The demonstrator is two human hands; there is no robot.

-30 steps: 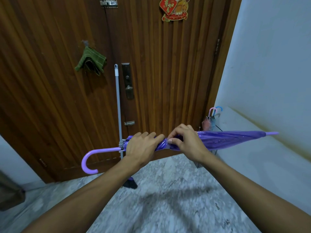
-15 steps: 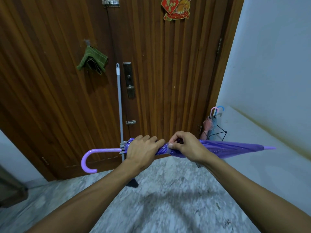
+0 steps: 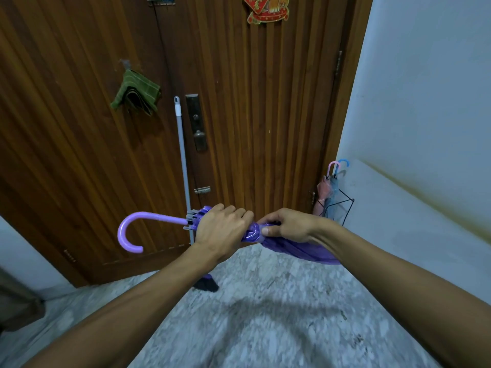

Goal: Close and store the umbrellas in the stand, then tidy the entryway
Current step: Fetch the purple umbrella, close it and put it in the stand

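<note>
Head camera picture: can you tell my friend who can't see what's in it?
Two hands, left hand and right hand, grip a closed purple umbrella held sideways before a wooden door. A broom leans on the door, and a wire stand in the corner holds pink and blue umbrellas.

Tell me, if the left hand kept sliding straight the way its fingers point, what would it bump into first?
Probably the right hand, which grips the same purple umbrella just beyond the left hand's fingertips; their depth looks alike.
</note>
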